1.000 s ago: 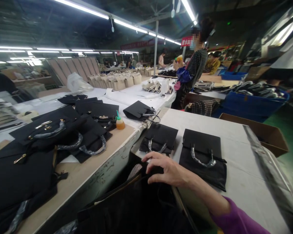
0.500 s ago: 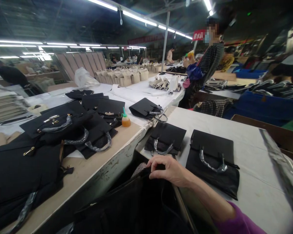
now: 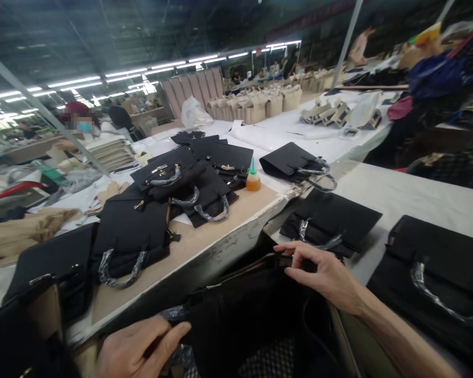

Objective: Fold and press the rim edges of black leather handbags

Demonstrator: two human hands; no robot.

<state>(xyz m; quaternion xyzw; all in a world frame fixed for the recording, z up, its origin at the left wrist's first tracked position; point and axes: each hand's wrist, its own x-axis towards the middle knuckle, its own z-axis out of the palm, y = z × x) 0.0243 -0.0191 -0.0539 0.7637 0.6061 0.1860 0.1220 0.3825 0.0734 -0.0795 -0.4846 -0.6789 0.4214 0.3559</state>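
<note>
A black handbag [image 3: 244, 310] stands open in front of me, between two tables. My right hand [image 3: 323, 273] pinches its far rim, fingers closed on the edge. My left hand [image 3: 142, 349] grips the near rim at a plastic-wrapped handle, thumb and fingers pressed together. Two flat black handbags [image 3: 331, 220] [image 3: 437, 273] with wrapped handles lie on the white table to the right of my right hand.
Several black handbags [image 3: 173, 205] are piled on the brown worktable [image 3: 220, 231] to the left, with a small orange glue bottle [image 3: 253, 180] beside them. Beige bags [image 3: 260, 105] line the far table. One person sits at far left, another stands at upper right.
The view has swung left and down. My left hand has come into view on the bag's near rim. My right hand stays on the far rim.
</note>
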